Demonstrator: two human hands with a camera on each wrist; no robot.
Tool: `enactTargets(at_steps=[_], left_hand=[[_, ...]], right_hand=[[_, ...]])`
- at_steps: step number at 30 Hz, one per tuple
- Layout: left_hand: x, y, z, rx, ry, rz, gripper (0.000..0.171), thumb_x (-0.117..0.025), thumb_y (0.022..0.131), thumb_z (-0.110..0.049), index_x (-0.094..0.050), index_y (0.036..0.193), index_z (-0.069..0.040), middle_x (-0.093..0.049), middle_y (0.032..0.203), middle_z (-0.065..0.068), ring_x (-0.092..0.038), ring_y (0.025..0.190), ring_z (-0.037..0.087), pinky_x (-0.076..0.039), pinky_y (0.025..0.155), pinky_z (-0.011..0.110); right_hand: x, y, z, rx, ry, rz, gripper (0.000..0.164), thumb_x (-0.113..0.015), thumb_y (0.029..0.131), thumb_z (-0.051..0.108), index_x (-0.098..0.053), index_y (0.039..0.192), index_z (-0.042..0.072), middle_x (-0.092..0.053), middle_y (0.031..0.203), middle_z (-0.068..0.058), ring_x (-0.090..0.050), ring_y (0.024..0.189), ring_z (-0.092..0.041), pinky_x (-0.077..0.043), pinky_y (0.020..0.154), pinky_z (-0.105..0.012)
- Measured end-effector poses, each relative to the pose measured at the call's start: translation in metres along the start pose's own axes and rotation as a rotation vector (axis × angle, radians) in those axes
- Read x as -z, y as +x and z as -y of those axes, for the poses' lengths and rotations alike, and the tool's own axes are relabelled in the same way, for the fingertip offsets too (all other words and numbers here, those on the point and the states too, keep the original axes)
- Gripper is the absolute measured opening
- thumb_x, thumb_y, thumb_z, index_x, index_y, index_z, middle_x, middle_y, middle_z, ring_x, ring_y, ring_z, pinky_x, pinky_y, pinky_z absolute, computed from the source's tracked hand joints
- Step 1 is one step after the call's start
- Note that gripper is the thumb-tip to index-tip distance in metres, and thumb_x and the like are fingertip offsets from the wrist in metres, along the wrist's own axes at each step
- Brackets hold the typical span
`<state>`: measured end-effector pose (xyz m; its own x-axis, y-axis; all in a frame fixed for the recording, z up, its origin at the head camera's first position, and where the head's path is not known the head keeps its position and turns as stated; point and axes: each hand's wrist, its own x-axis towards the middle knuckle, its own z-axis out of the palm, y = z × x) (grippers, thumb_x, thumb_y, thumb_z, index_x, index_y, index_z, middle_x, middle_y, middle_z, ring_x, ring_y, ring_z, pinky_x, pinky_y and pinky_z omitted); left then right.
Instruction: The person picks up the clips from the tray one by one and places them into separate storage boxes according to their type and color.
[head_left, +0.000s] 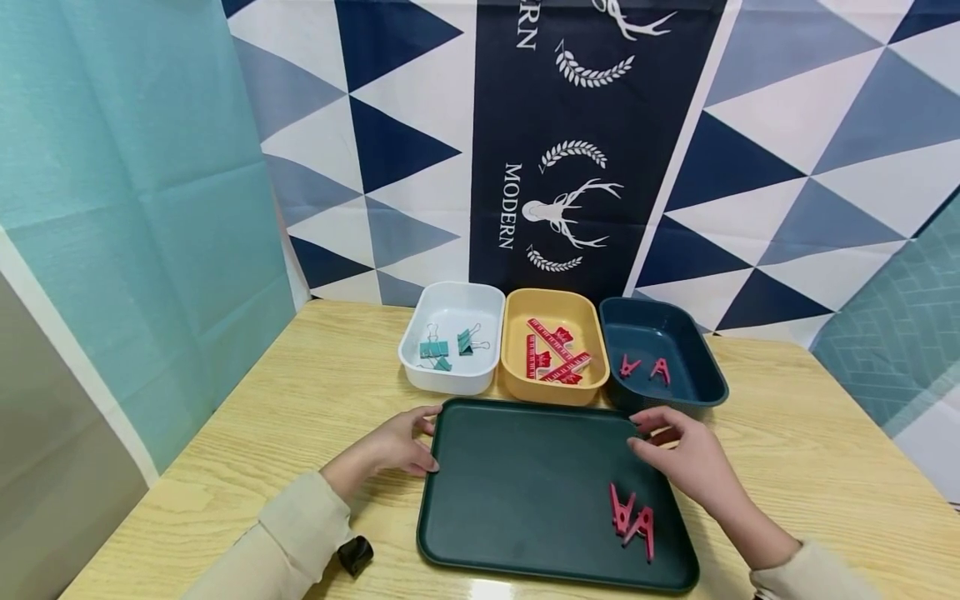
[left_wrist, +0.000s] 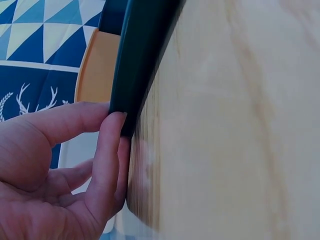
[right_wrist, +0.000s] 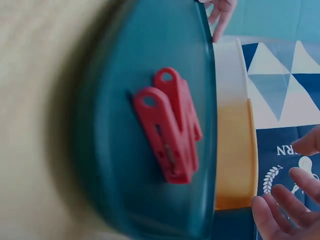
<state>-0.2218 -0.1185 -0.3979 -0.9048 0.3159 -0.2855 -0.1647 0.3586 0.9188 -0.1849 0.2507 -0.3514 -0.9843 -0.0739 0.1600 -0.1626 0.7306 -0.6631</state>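
A dark green tray (head_left: 532,492) lies on the table. My left hand (head_left: 405,442) touches its left rim, the thumb and fingertips spread along the edge; in the left wrist view, the fingers (left_wrist: 106,150) meet the outer side of the rim. Over the tray's far right corner hovers my right hand (head_left: 686,458), fingers apart and loosely bent, holding nothing. Two red clothespins (head_left: 639,530) lie at the tray's near right. Closer up, in the right wrist view, these clothespins (right_wrist: 167,135) overlap each other.
Behind the tray stand three bins: a white one (head_left: 450,382) with teal binder clips (head_left: 433,348), a yellow one (head_left: 555,393) with several red ruler-like clips (head_left: 536,358), and a navy one (head_left: 693,367) with two red clothespins (head_left: 660,372). A small black object (head_left: 355,554) is by the left sleeve.
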Motion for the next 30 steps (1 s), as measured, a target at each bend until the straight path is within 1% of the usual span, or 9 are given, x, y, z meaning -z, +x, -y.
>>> enactTargets(at_steps=[8, 12, 16, 22, 27, 30], left_hand=[[-0.001, 0.001, 0.000, -0.004, 0.005, 0.009, 0.086, -0.069, 0.070, 0.018, -0.031, 0.144, -0.005, -0.044, 0.115, 0.015, -0.063, 0.082, 0.022, -0.057, 0.063, 0.038], [-0.001, 0.002, 0.001, -0.003, 0.007, -0.001, 0.087, -0.069, 0.069, 0.018, -0.032, 0.144, -0.006, -0.044, 0.116, 0.015, -0.062, 0.082, 0.022, -0.057, 0.062, 0.038], [0.000, 0.003, 0.002, -0.009, 0.009, -0.001, 0.088, -0.070, 0.069, 0.018, -0.032, 0.144, -0.007, -0.044, 0.116, 0.015, -0.063, 0.083, 0.022, -0.057, 0.062, 0.038], [0.000, 0.002, 0.002, -0.011, 0.008, 0.001, 0.087, -0.069, 0.069, 0.019, -0.032, 0.144, -0.006, -0.044, 0.115, 0.015, -0.062, 0.083, 0.023, -0.057, 0.062, 0.038], [0.000, 0.001, 0.002, -0.005, 0.002, 0.003, 0.087, -0.069, 0.070, 0.019, -0.031, 0.144, -0.005, -0.044, 0.117, 0.016, -0.062, 0.083, 0.023, -0.057, 0.064, 0.039], [-0.001, 0.001, 0.002, -0.004, 0.001, 0.003, 0.087, -0.069, 0.070, 0.019, -0.031, 0.144, -0.005, -0.044, 0.117, 0.016, -0.062, 0.083, 0.023, -0.057, 0.064, 0.039]], right_hand=[[-0.008, -0.017, -0.008, -0.029, 0.008, 0.123, 0.040, -0.076, 0.078, 0.020, -0.062, 0.111, 0.003, -0.062, 0.104, -0.011, -0.057, 0.087, -0.023, -0.051, 0.074, -0.035], [-0.014, -0.021, -0.011, -0.048, 0.023, 0.161, 0.043, -0.078, 0.075, 0.021, -0.062, 0.111, 0.004, -0.062, 0.103, -0.010, -0.057, 0.087, -0.022, -0.051, 0.073, -0.034], [-0.018, -0.023, -0.015, -0.043, 0.014, 0.186, 0.045, -0.079, 0.073, 0.021, -0.062, 0.111, 0.005, -0.061, 0.102, -0.007, -0.056, 0.086, -0.020, -0.051, 0.070, -0.031], [-0.020, -0.026, -0.020, 0.031, 0.050, 0.300, 0.054, -0.082, 0.069, 0.022, -0.059, 0.114, 0.004, -0.059, 0.101, -0.008, -0.052, 0.084, -0.021, -0.050, 0.065, -0.028], [-0.024, -0.026, -0.024, 0.121, 0.012, 0.368, 0.061, -0.085, 0.064, 0.029, -0.059, 0.115, 0.008, -0.056, 0.104, -0.005, -0.050, 0.091, -0.022, -0.049, 0.072, -0.030], [-0.026, -0.026, -0.025, 0.171, 0.003, 0.401, 0.062, -0.086, 0.063, 0.030, -0.060, 0.115, 0.010, -0.054, 0.105, -0.004, -0.049, 0.092, -0.022, -0.049, 0.073, -0.028]])
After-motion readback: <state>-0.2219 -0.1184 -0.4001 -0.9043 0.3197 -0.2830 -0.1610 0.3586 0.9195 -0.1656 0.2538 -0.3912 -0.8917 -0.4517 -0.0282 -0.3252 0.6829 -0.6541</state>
